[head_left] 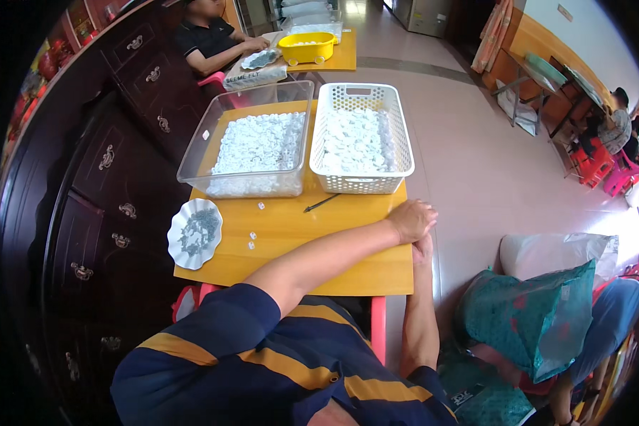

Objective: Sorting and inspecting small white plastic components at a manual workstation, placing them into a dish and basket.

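Observation:
My left forearm crosses in front of me to the table's right edge, where my left hand (410, 220) is, its fingers curled. Just below it is my right hand (422, 248), close against the left one and partly covered by it. Whether anything lies in either hand is hidden. A dark pen-like tool (321, 204) rests on the yellow wooden table (319, 263), left of my hands. Beyond it stand a white perforated basket (362, 186) and a clear plastic bin (192, 167), both holding many small whitish pieces.
A white scalloped dish (176, 238) with small dark grey bits sits at the table's left. A few loose clear pieces (253, 236) lie nearby. Dark drawers (99, 184) line the left. Green bags (525, 319) stand at right. Another person works beyond, beside a yellow tub (307, 50).

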`<move>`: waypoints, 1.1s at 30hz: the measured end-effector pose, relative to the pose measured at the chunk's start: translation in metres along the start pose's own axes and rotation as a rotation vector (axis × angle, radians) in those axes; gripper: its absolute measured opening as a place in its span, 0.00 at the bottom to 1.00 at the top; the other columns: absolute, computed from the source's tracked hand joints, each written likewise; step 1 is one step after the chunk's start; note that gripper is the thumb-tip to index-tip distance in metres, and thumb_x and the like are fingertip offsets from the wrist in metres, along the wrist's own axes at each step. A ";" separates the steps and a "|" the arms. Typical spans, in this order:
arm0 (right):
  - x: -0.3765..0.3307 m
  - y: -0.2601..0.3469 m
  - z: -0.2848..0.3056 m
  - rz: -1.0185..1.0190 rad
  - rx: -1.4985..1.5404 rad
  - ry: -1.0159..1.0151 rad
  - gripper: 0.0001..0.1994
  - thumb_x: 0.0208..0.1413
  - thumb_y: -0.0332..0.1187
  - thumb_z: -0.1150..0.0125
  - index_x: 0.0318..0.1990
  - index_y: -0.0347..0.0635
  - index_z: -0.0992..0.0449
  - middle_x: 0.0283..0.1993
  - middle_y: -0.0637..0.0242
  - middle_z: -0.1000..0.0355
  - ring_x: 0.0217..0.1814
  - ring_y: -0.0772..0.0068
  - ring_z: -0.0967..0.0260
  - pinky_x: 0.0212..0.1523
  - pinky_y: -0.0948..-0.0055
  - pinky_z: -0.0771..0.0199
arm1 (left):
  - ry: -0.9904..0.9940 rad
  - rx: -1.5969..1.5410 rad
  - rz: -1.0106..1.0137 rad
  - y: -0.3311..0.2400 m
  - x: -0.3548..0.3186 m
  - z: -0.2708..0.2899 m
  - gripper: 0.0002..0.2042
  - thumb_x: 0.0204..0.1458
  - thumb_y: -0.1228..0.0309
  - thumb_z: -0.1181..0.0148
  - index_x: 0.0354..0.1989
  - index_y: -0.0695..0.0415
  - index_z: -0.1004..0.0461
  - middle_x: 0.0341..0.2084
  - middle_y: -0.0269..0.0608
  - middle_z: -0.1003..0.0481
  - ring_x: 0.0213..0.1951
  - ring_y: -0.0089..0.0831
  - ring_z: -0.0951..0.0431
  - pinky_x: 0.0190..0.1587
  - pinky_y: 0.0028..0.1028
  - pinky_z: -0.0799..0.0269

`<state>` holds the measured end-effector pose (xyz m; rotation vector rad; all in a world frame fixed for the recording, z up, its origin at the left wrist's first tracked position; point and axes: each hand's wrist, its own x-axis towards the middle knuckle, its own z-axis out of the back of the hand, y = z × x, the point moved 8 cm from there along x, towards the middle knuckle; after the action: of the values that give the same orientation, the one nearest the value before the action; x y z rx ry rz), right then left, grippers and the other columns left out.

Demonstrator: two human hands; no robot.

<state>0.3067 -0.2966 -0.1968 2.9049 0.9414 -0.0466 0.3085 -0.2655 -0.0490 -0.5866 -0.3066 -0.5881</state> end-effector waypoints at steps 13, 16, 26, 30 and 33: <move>-0.007 0.021 0.019 0.147 -0.167 0.046 0.22 0.71 0.47 0.51 0.64 0.42 0.35 0.64 0.60 0.33 0.65 0.62 0.34 0.64 0.61 0.28 | 0.089 -0.034 -0.032 -0.017 0.006 -0.022 0.11 0.58 0.62 0.47 0.32 0.56 0.23 0.33 0.46 0.23 0.44 0.44 0.24 0.48 0.43 0.27; -0.006 0.019 0.025 0.090 -0.118 -0.010 0.22 0.70 0.47 0.51 0.63 0.42 0.34 0.63 0.60 0.33 0.65 0.62 0.34 0.64 0.60 0.29 | -0.005 -0.100 -0.060 -0.017 0.006 -0.009 0.10 0.58 0.64 0.45 0.29 0.56 0.24 0.31 0.42 0.25 0.41 0.43 0.25 0.47 0.40 0.28; -0.049 -0.034 -0.013 -0.044 -0.087 -0.060 0.18 0.69 0.41 0.49 0.59 0.41 0.30 0.56 0.56 0.27 0.61 0.60 0.29 0.64 0.55 0.28 | -0.236 -0.218 -0.040 -0.012 -0.046 0.056 0.08 0.58 0.65 0.42 0.34 0.57 0.23 0.31 0.41 0.24 0.40 0.43 0.25 0.46 0.39 0.28; -0.064 0.014 0.075 0.032 0.050 -0.247 0.14 0.69 0.37 0.50 0.54 0.37 0.27 0.52 0.53 0.25 0.57 0.57 0.27 0.58 0.55 0.21 | -0.223 -0.255 -0.037 -0.016 -0.086 0.076 0.07 0.58 0.68 0.41 0.35 0.58 0.23 0.32 0.42 0.23 0.40 0.44 0.24 0.46 0.39 0.28; -0.072 0.077 0.087 0.275 0.402 -0.525 0.14 0.69 0.36 0.52 0.48 0.33 0.26 0.45 0.51 0.24 0.48 0.53 0.23 0.48 0.58 0.15 | -0.177 -0.300 0.054 -0.007 -0.105 0.084 0.08 0.59 0.68 0.43 0.36 0.59 0.22 0.33 0.44 0.23 0.40 0.45 0.24 0.46 0.39 0.28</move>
<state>0.2931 -0.4087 -0.2737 3.0691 0.4789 -1.0256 0.2113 -0.1751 -0.0244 -0.9364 -0.3713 -0.5348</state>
